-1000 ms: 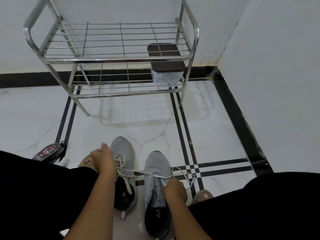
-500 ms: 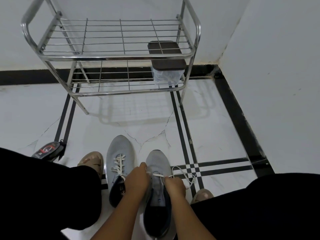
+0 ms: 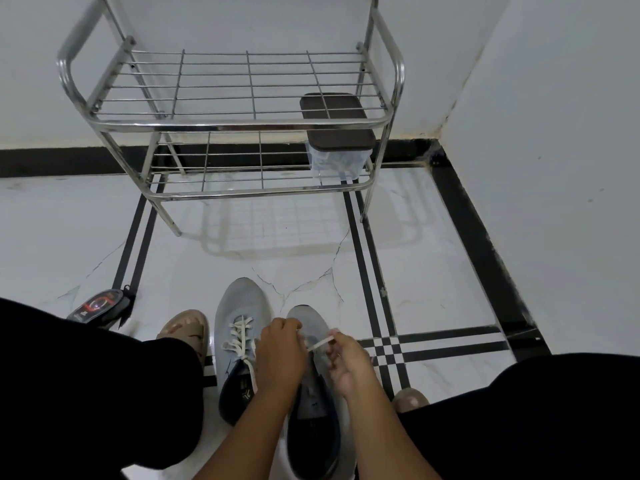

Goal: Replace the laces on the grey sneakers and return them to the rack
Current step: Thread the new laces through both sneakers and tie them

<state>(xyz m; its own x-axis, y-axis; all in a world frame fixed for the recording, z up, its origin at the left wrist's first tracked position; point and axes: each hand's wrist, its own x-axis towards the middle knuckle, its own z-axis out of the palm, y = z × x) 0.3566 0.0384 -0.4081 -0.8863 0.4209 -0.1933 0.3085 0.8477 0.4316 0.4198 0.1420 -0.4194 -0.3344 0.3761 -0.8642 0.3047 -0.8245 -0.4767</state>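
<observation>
Sneakers (image 3: 242, 317), grey knit mesh; left hand (image 3: 280, 351) and right hand (image 3: 349, 365) grip pinching flat white lace (image 3: 320, 342).

Grey sneakers (image 3: 242, 306), white lace (image 3: 320, 342), black-striped floor (image 3: 381, 258).

The floor (image 3: 104, 230) is glossy white marble tile crossed by thin paired black stripes and bordered by a broad black band along the far and right walls; fine cracks run through the tile just beyond the shoes. A steel wire rack (image 3: 228, 124) stands on it at the far side, its legs on the tile. On the rack's lower shelf, at the right end, sits a clear container with a dark brown lid (image 3: 337, 123). Two grey sneakers (image 3: 242, 306) lie side by side on the near floor, toes pointing to the rack. A small black and red case (image 3: 100, 304) lies on the floor at the near left.
</observation>
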